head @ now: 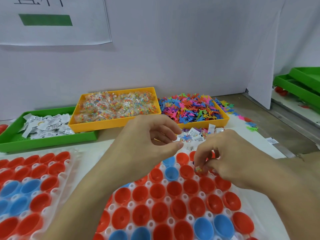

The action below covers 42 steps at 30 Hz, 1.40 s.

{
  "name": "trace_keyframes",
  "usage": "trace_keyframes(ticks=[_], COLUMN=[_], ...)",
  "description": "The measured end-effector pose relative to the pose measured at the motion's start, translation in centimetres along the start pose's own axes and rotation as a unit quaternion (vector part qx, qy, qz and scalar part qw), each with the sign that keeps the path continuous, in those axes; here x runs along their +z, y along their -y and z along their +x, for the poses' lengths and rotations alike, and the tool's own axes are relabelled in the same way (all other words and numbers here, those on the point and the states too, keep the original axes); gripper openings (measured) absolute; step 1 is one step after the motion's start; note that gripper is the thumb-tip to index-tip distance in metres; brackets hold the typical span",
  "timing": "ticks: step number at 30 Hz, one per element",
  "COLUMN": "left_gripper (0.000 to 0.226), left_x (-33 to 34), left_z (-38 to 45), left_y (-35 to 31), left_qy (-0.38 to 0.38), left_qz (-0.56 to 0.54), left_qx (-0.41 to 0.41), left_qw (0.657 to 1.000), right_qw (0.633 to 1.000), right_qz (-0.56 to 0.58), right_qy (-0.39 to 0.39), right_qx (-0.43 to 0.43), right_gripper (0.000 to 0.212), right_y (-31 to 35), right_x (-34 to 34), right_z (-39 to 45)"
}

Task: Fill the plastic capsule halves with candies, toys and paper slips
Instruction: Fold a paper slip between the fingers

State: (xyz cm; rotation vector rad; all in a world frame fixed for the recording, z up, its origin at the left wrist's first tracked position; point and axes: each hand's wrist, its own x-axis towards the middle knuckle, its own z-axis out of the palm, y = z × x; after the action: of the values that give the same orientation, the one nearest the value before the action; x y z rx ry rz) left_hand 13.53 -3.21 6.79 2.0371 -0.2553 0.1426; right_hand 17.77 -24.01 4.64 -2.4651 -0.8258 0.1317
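Red and blue capsule halves sit open side up in a white holder tray in front of me. My right hand pinches a small candy packet over a red half near the tray's far right corner. My left hand hovers above the tray's far edge and pinches a small clear packet between thumb and fingers. Just beyond both hands lies a small pile of paper slips, toys and packets.
A second holder tray of capsule halves lies at the left. Behind stand a green tray of paper slips, a yellow tray of candy packets and a yellow tray of colourful toys. Green trays are stacked far right.
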Motion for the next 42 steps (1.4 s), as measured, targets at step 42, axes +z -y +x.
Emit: trace_keyframes(ticks=[42], left_gripper=[0.045], left_x=[3.9], left_z=[0.0], left_y=[1.6], left_qy=[0.264], left_qz=[0.327], left_qx=[0.012], left_qw=[0.908], right_qw=[1.0], right_qz=[0.022], right_qy=[0.002], right_qx=[0.022], right_gripper=[0.053], right_y=[-0.5], right_x=[-0.2], right_z=[-0.3])
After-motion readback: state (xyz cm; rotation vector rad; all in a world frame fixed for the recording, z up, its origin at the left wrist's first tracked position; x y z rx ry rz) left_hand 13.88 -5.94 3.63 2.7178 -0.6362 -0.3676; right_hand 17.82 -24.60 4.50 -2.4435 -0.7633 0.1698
